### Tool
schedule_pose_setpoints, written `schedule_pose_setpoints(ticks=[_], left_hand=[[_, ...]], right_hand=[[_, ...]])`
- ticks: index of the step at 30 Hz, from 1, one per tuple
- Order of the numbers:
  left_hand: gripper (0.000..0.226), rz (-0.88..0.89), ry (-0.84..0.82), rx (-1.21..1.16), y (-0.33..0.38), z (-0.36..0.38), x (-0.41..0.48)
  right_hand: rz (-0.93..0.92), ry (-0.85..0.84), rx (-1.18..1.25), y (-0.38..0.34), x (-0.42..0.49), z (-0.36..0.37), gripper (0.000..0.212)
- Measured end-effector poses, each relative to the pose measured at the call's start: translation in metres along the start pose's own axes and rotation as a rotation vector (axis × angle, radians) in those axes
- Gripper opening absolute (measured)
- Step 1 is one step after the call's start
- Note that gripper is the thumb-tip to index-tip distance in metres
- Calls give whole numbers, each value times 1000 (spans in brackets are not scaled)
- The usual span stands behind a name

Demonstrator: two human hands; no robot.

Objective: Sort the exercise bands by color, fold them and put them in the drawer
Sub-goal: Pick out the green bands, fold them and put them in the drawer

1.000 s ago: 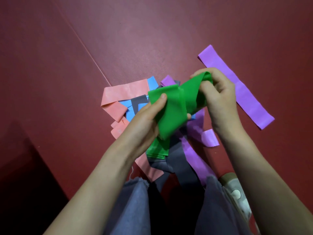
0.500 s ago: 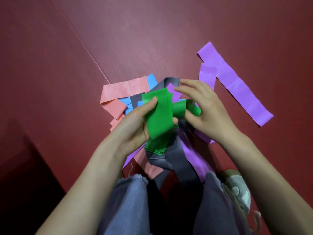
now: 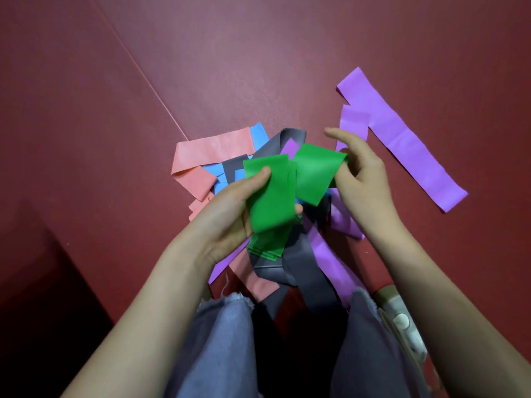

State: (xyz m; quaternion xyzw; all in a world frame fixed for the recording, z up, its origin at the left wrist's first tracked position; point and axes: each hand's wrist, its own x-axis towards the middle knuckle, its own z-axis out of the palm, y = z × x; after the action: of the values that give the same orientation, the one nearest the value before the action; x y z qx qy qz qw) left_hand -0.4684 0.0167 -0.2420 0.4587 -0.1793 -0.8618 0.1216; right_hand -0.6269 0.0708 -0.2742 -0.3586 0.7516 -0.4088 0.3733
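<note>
A green band (image 3: 273,196) is held above a mixed pile of bands on the red floor. My left hand (image 3: 230,208) pinches its folded part, thumb on top. My right hand (image 3: 362,179) holds the band's other end (image 3: 316,173), which wraps over the fingers while the index finger points out. Below lie pink bands (image 3: 212,150), blue bands (image 3: 224,170), grey bands (image 3: 301,271) and purple bands (image 3: 333,259). A folded green stack (image 3: 265,248) lies under my left hand. One long purple band (image 3: 402,139) lies flat apart at the right.
The floor is a red mat (image 3: 258,67) with a seam (image 3: 149,87) running diagonally to the pile. My knees in grey jeans (image 3: 218,340) and a shoe (image 3: 402,320) are at the bottom. A darker area (image 3: 34,282) fills the lower left. No drawer is in view.
My right hand dropped from a raised hold down to the pile, then drew the green band's free end out to the right. The left hand kept its grip.
</note>
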Motion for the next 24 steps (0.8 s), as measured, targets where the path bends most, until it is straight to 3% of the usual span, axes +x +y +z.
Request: schedule_pose_setpoints(ticks=[2,5,10,13,18,20,22,24], left_hand=[[30,1,1,20,0,-1,0],[30,-11,0,54,0,0,1],[29,1,18,65,-1,-2,3],[29,39,11,96,1,-1,2],[28,273,165,248,3,3,4],[28,324,223,282,4,6,4],[26,347,261,296,2,8,5],[23,371,291,309,1,10,5]], right_hand=[[-25,-83,-76,0,-3,3,39],[-209,-201,-223,2,-12,7,41],[-354,-101,-197,5,-15,6,57],[-403,-81,-197,6,-11,5,31],[-63,-96,43,-15,-14,4,11],[104,-256,189,-31,-12,-6,9],[285,-530,307,-49,-10,-17,12],[327,-684,321,-64,-9,-26,13]])
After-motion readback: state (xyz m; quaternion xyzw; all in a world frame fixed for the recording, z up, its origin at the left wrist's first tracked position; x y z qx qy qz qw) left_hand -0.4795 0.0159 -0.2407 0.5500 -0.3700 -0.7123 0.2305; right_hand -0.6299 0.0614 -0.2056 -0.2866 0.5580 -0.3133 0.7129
